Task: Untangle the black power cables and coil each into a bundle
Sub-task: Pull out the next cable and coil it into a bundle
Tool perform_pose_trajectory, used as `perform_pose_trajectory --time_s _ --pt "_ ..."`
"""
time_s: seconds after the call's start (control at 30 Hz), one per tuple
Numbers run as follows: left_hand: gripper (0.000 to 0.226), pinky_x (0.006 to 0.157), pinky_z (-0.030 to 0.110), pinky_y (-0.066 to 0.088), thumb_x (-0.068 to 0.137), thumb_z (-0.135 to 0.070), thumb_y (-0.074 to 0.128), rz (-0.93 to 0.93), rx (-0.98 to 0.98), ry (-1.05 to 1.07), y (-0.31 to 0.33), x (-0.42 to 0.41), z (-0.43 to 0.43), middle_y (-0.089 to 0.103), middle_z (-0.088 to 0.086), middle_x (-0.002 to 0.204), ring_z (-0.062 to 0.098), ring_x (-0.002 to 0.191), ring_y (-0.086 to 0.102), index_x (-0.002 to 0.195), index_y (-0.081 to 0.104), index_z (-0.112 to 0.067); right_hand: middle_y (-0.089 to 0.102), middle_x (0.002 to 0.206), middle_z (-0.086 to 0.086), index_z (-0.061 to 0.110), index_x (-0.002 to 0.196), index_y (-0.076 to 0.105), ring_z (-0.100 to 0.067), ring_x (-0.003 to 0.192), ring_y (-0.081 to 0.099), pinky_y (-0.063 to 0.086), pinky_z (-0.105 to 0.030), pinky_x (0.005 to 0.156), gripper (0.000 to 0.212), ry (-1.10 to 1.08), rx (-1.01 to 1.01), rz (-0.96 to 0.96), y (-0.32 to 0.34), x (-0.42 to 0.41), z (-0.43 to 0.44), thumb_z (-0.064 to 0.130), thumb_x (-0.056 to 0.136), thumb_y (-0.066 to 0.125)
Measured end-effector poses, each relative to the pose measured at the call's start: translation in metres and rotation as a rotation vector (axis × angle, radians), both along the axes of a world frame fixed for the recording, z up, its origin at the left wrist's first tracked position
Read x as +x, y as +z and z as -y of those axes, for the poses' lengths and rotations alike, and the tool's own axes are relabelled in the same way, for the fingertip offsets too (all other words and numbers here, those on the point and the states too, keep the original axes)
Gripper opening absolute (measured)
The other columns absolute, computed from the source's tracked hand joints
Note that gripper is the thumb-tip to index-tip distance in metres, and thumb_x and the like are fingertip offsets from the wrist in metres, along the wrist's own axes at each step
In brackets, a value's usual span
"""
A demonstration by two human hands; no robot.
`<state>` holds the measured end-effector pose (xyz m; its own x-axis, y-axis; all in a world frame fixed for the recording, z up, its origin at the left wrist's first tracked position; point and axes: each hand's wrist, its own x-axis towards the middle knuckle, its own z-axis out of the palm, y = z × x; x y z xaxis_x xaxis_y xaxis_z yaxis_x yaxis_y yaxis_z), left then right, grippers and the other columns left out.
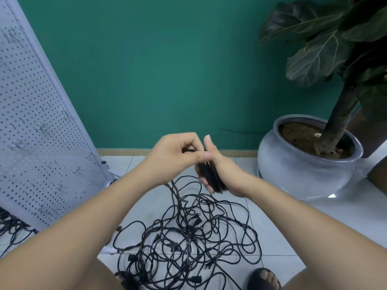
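A person's right hand point(223, 174) is gripping a part-wound coil point(210, 177), fingers curled round it, while the left hand point(178, 151) is pinching its top strand. The tangle point(188, 237) is lying on tiles point(270, 245) below. It looks light and limp, best taken near a plug. A pot point(293, 174) and pegboard point(31, 122) are hemming the sides.

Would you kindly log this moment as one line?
stage: coiling | right hand: holds coiled bundle | left hand: pinches cable | floor pile: tangled
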<state>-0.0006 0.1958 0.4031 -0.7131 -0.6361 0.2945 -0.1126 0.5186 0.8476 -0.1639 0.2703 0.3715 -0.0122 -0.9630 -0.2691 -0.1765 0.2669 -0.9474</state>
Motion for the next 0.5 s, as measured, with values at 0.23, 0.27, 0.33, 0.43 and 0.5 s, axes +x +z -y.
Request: perform_pose_trajectory --time_s 0.23,0.27,0.33,0.43,0.5 --pt "0.046 0.055 0.029 0.027 0.102 -0.047 0.067 -0.011 0.019 0.223 0.000 0.003 0.032 0.039 0.001 0.060 0.018 0.057 0.031 0.074 0.057 -0.012 0.056 0.067 -0.005 0.014 0.084 0.058 -0.022 0.051 0.050 0.037 -0.031 0.055 0.091 0.236 -0.001 0.079 0.001 0.032 -0.021 0.100 0.087 0.027" --pt "0.048 0.055 0.029 0.029 0.103 -0.049 0.064 0.013 0.030 0.234 -0.003 0.001 0.033 0.042 0.001 0.060 0.017 0.056 0.034 0.073 0.057 -0.012 0.056 0.068 -0.005 0.015 0.084 0.058 -0.022 0.052 0.051 0.037 -0.033 0.057 0.082 0.267 -0.047 0.047 0.002 0.035 -0.023 0.094 0.090 0.037" --pt "0.053 0.053 0.025 0.033 0.106 -0.049 0.059 0.048 0.096 0.232 -0.013 -0.002 0.034 0.046 -0.004 0.058 0.011 0.051 0.038 0.074 0.058 -0.007 0.056 0.068 -0.007 0.015 0.085 0.057 -0.022 0.054 0.052 0.038 -0.036 0.061 0.063 0.287 -0.145 0.014 0.006 0.038 -0.026 0.078 0.093 0.055" --pt "0.064 0.058 0.027 0.036 0.108 -0.056 0.052 0.067 0.252 0.134 -0.029 -0.007 0.026 0.048 -0.002 0.062 0.014 0.057 0.042 0.077 0.054 0.000 0.054 0.065 -0.010 0.012 0.087 0.056 -0.024 0.052 0.051 0.042 -0.033 0.057 0.055 0.222 -0.246 0.043 0.014 0.034 -0.026 0.066 0.093 0.062" --pt "0.064 0.057 0.026 0.040 0.111 -0.055 0.045 0.068 0.374 0.067 -0.033 -0.011 0.017 0.049 -0.001 0.061 0.015 0.054 0.045 0.069 0.049 -0.006 0.053 0.063 -0.014 0.010 0.083 0.055 -0.024 0.050 0.050 0.041 -0.029 0.054 0.056 0.187 -0.305 0.037 0.017 0.031 -0.026 0.064 0.093 0.060"
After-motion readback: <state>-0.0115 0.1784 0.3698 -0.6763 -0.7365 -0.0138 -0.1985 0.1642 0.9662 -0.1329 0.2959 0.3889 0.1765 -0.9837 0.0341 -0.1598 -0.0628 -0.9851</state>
